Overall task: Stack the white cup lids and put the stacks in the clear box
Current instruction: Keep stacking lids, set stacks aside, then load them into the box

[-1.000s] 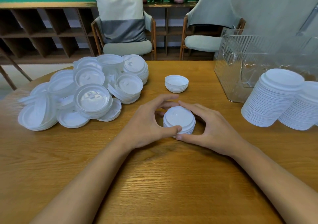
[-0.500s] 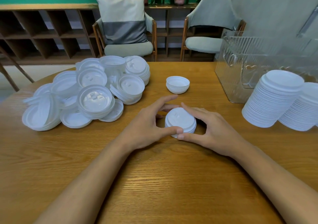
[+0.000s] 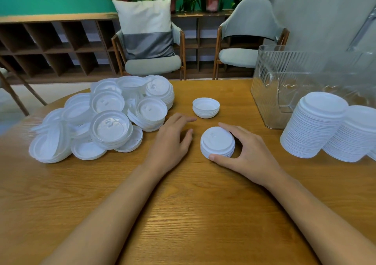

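Note:
A short stack of white lids (image 3: 217, 141) sits on the wooden table (image 3: 183, 214), and my right hand (image 3: 247, 152) grips it between thumb and fingers. My left hand (image 3: 173, 139) lies flat on the table just left of that stack, fingers straight, holding nothing. A loose heap of white lids (image 3: 105, 116) spreads over the table's left side. A small stack of upturned lids (image 3: 206, 107) stands behind my hands. Two tall lid stacks (image 3: 314, 124) (image 3: 354, 136) stand at the right, in front of the clear box (image 3: 289, 81).
Two chairs (image 3: 152, 61) stand behind the table, one with a grey and white cushion. A wooden shelf unit runs along the back wall. The table's curved edge drops off at the far left.
My left hand has let go of the short stack and slid to the left. My right hand keeps its hold and has shifted the stack slightly to the right.

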`<state>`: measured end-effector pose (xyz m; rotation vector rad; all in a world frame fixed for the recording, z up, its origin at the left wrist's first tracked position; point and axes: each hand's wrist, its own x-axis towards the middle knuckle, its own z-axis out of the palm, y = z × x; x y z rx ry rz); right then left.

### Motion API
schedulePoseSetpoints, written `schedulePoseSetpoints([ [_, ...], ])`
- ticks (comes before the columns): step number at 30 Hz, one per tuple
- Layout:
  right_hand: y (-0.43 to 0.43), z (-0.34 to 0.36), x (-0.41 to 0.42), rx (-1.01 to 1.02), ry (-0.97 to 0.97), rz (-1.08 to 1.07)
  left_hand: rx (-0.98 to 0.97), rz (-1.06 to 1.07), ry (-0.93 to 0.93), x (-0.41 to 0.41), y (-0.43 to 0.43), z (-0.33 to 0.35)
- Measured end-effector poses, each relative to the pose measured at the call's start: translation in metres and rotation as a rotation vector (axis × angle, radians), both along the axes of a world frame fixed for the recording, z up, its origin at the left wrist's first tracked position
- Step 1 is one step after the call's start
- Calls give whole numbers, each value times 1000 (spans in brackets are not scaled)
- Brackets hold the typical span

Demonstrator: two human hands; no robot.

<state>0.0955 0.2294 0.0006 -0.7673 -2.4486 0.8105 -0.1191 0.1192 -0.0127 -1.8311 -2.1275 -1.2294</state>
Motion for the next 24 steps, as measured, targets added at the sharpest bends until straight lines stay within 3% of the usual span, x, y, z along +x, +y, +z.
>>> schedulePoseSetpoints([
  [5,2,-2,0,-20,-31,-13,6,45,192,-4,46,2],
  [11,2,-4,-1,-54,-9,-21,-47,73,297,-5,76,5],
  [24,-1,-1,-2,-19,3,17,33,80,163,2,11,16],
])
